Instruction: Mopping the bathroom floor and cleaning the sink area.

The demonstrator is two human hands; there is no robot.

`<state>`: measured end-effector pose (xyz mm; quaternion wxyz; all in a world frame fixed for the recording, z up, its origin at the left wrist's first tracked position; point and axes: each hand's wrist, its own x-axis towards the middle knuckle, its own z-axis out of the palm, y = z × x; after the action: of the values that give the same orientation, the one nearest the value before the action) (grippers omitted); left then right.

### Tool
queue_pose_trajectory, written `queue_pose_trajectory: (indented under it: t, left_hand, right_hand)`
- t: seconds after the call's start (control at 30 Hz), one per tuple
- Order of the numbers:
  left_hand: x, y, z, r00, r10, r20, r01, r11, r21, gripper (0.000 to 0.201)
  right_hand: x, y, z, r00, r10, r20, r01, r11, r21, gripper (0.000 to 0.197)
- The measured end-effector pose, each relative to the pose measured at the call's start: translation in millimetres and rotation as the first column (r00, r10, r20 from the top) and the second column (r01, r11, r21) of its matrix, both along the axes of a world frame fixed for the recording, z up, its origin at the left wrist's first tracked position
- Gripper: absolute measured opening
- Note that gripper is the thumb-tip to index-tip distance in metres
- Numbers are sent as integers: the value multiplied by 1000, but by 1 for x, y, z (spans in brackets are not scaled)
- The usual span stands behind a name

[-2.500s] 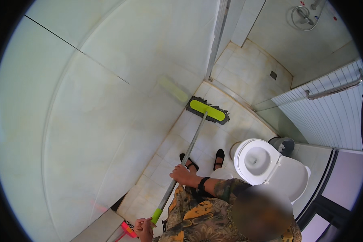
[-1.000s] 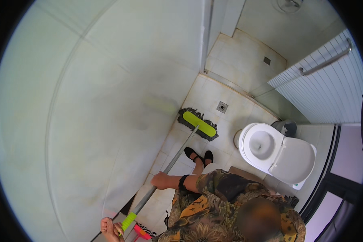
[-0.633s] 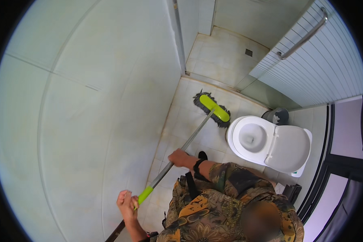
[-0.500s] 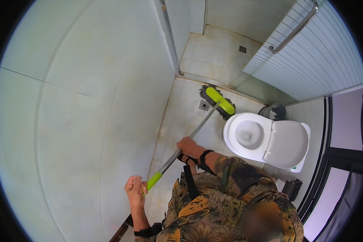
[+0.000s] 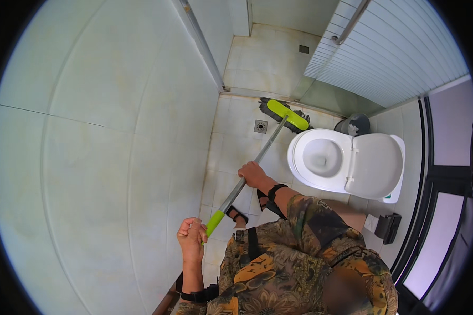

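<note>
Small tiled bathroom, pale wall point(image 5: 105, 157) on the left, whitish floor point(image 5: 234, 152) underfoot. Closest in, the left-hand grip point(image 5: 192, 236) is curled closed around the green handle point(image 5: 214, 224) at the top of the mop point(image 5: 270, 140). That hand looks best as the pivot: hold it loosely, steer with it. A little farther out, the right-hand grip point(image 5: 253, 174), fingers closed round the metal pole, sits partway down, and I'd say that's where the downward pressure should come from. Good wide spacing between the two! Shoes point(image 5: 238, 215) are below the pole, so any pull back wants stopping short of the toes.

On outward: the floor drain point(image 5: 260, 126), just left of the mop head, a raised edge or dip there could snag strands, so a light pass suits it. To the right, the toilet point(image 5: 347, 163), lid up; the mop's right end is right beside its front, touching or not I can't tell. Ease round that curve, no knocking. And the mop head point(image 5: 287, 115) itself, flat on the tiles by the shower sill, strands splayed: keep it level, full width down. The bin point(image 5: 352, 125) stands just past it, glass door point(image 5: 373, 52) beyond.
</note>
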<state>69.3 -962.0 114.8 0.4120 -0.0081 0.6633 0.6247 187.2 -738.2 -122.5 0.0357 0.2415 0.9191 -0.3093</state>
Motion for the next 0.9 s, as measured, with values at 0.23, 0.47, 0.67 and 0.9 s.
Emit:
queue_pose_trajectory:
  t: [0.23, 0.47, 0.67, 0.9]
  left_hand:
    - [-17, -48, 17, 998, -54, -38, 56, 997, 54, 7]
    - [-63, -170, 51, 991, -24, -130, 23, 1000, -14, 10]
    - [-90, -274, 80, 989, -2, -148, -17, 992, -128, 8]
    - [-107, -382, 101, 974, 6, -226, -37, 991, -132, 14]
  right_hand:
    - [-18, -53, 11, 997, -62, -53, 64, 997, 31, 16]
    - [-68, -193, 27, 977, -123, -175, 124, 992, -7, 20]
    - [-95, -306, 47, 968, -138, -211, 135, 990, -32, 19]
    - [-115, -421, 65, 998, 31, -59, -38, 993, -113, 14]
